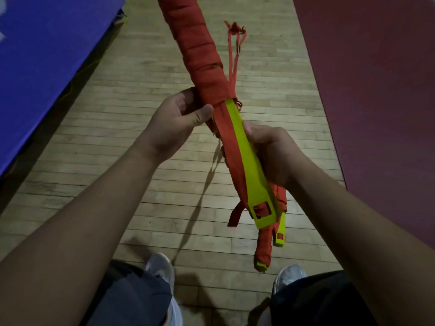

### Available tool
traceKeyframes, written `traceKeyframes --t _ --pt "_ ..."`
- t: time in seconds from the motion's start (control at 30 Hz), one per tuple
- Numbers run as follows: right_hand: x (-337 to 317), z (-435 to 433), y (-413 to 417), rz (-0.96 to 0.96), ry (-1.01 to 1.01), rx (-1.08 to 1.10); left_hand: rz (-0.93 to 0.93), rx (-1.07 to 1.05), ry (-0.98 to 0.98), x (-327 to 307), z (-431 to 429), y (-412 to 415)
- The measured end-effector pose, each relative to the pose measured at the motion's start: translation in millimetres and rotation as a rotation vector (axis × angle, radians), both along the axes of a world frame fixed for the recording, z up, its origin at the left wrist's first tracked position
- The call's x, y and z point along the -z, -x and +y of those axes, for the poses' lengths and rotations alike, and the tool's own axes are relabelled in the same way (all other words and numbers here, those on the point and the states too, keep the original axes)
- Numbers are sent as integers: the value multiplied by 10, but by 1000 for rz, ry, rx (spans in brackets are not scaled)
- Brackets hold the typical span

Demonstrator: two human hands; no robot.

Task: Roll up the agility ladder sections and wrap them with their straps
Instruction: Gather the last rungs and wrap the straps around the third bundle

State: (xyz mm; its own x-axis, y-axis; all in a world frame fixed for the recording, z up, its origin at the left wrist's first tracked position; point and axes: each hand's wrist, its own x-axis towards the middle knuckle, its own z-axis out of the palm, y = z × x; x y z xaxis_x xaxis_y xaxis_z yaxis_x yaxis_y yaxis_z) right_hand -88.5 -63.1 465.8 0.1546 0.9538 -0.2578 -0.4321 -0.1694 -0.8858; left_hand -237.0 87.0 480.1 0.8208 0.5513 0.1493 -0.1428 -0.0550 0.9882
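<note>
from where i sit i get two bare arms, the left arm (94,208) and the right arm (353,220), each ending in a bare hand: left hand (174,123), right hand (270,151). lower down i see dark, loose, matte legwear; the left leg (131,300) reads slate blue, the right leg (317,300) nearer black in the dim light. i cannot tell shorts from trousers. past the hems i see two pale shoes, left shoe (160,267) and right shoe (289,276), white to light grey, with rounded toes. a thin orange edge shows by the left hem.
</note>
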Motion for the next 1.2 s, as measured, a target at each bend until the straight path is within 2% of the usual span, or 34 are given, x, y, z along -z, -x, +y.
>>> traceKeyframes --t 0.1,0.2,0.33,0.43,0.57,0.73,0.87,0.97,1.07,1.13,1.2 --pt "15 -9 -52 -187 -3 98 162 -60 -204 -18 63 53" --pt "-39 -38 -83 -361 -43 152 261 -139 -252 39 118 92" --pt "-88 -48 -50 -397 -54 204 263 -168 -271 51 110 89" --pt "-33 3 -4 -356 -20 212 212 -173 -268 8 -2 37" --pt "62 52 59 -351 39 260 215 -272 -316 27 -181 -59" --pt "141 83 216 -517 77 270 235 -445 -260 120 -318 -164" --pt "171 94 302 -636 77 277 252 -494 -236 185 -308 -169" --pt "133 85 258 -586 82 245 214 -422 -175 160 -248 -129" --pt "33 63 117 -400 73 209 145 -301 -121 119 -158 -81" --pt "-39 7 15 -329 66 105 117 -218 -71 101 -112 -69" --pt "-65 -49 -38 -342 60 -3 62 -153 12 86 -98 -77"
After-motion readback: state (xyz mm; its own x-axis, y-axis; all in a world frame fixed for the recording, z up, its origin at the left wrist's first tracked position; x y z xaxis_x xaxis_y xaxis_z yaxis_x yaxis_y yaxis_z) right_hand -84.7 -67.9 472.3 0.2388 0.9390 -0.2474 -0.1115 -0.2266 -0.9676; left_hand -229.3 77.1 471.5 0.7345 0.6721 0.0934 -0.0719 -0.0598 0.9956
